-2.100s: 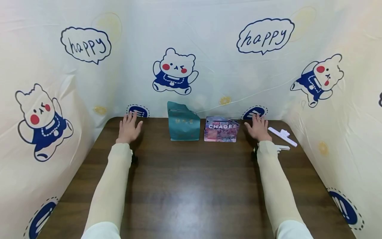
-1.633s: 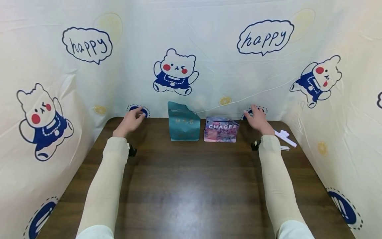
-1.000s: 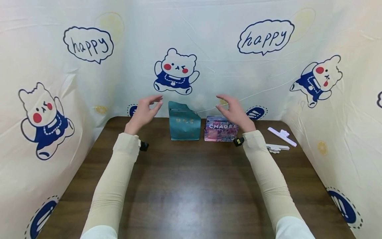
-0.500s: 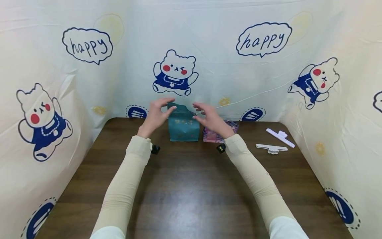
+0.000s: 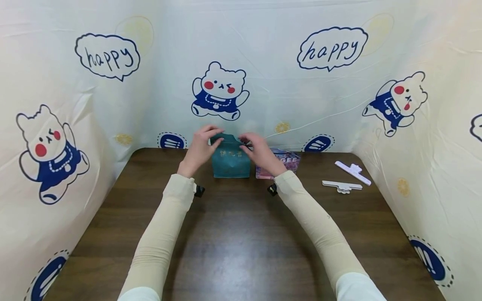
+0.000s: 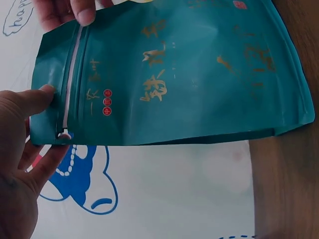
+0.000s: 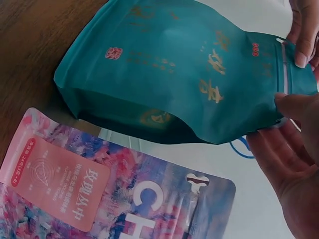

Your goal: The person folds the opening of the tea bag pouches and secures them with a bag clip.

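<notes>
A teal tea pouch with gold lettering stands upright at the back of the table. My left hand pinches its top left corner, thumb in front and fingers behind, as the left wrist view shows. On the opposite top corner my right hand has the same kind of pinch. A zip strip runs across the pouch just under its top edge. Beside it stands a pink and purple pouch lettered CHAGEE, partly hidden by my right hand in the head view.
Two long sealing clips, a white one and a pale lilac one, lie at the right back of the brown wooden table. A printed cloth hangs around the back and sides.
Both hands have lifted off the table's back corners and come inward to the teal pouch, and now grip its top corners. The white clip, earlier partly covered by the right arm, is in full view.
</notes>
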Motion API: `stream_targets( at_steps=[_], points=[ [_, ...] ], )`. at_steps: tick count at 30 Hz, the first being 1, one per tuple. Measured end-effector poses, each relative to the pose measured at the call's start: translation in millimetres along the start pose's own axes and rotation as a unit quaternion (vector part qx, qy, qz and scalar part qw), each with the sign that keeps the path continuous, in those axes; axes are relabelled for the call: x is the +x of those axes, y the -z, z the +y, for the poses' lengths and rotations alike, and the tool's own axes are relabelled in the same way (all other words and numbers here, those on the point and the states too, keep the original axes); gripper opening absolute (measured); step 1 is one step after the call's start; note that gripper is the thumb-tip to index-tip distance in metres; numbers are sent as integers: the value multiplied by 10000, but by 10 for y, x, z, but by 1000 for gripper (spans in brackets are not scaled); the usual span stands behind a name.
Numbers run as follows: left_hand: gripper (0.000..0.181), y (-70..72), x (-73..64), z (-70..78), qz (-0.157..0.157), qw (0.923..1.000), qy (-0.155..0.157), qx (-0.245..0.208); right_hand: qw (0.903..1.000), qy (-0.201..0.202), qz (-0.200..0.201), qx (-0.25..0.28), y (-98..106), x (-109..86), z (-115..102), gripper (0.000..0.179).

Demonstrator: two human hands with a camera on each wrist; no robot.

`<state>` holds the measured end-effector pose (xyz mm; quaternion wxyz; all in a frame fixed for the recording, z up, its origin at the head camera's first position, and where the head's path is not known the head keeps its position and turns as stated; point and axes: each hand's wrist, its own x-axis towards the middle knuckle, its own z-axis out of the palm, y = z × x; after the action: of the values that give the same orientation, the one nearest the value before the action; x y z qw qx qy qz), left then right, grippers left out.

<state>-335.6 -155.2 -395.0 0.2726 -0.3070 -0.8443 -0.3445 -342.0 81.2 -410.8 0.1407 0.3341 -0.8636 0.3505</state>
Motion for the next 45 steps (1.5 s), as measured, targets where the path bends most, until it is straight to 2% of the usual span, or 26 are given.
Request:
stream_targets(
  at_steps=[6, 12, 20, 31, 38, 45],
  points=[
    [24, -61, -24, 71, 217, 9962, -480, 692, 9998, 84, 90, -160, -29, 10, 18, 29],
    [21, -130, -61, 86, 478, 9908, -659, 1085, 9986, 314, 289, -310, -42, -3, 21, 27],
    [19, -168, -100, 83, 651, 9883, -766, 1146, 9937, 713, 627, -596, -99, -33, 60, 24],
    [21, -142, -82, 107, 631, 9879, -752, 1205, 9947, 578, 573, -629, -86, -6, 13, 21],
    [21, -119, -43, 217, 707, 9865, -863, 1200, 9965, 387, 558, -491, -10, -1, -58, 20],
    [23, -69, -49, 344, 667, 9855, -986, 1212, 9947, 604, 647, -532, 46, -73, -121, 18]
  ],
)
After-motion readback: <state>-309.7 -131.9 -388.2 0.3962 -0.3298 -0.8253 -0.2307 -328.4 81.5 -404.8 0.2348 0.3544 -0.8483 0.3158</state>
